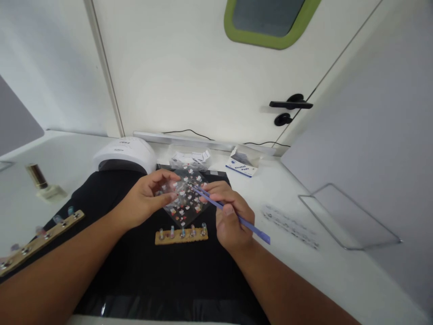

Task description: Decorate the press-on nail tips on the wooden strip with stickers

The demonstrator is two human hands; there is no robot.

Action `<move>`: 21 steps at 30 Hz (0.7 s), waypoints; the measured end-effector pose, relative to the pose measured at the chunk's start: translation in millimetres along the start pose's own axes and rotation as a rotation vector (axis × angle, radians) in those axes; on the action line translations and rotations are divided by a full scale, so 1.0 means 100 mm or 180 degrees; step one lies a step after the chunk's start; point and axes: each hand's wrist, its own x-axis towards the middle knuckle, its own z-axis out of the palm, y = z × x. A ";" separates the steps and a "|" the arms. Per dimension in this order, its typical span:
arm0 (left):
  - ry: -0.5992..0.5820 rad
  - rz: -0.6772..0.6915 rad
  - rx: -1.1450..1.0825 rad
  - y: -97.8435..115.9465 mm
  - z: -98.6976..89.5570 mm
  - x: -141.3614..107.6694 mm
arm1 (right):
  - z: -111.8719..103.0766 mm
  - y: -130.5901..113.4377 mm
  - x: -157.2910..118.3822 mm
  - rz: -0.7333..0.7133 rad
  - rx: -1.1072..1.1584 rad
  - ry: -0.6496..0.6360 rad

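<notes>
My left hand (145,194) grips the left side of a clear sticker sheet (184,208) printed with small white and red figures, its thumb in front. In my right hand (233,216) is a pair of purple tweezers (221,206), held like a pen. The tweezer tips lie over the upper middle of the sheet; whether anything is pinched between them is too small to tell. Just below the sheet, a wooden strip (181,240) carries several coloured nail tips upright on small stands.
A second strip of nail tips (42,241) lies at left on the black cloth (162,280). Behind stand a white nail lamp (125,153), a clear container with white packets (189,158) and an alcohol pads box (241,162). A gold-capped polish bottle (43,183) is far left.
</notes>
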 end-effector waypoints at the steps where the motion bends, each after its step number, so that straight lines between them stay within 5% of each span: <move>1: 0.0000 -0.0019 -0.0066 0.00 0.01 0.00 | -0.01 0.00 0.00 -0.0028 -0.0036 -0.0008; 21: 0.0247 -0.0026 -0.1307 0.03 0.07 0.00 | -0.03 0.02 0.02 -0.0737 -0.0612 -0.0145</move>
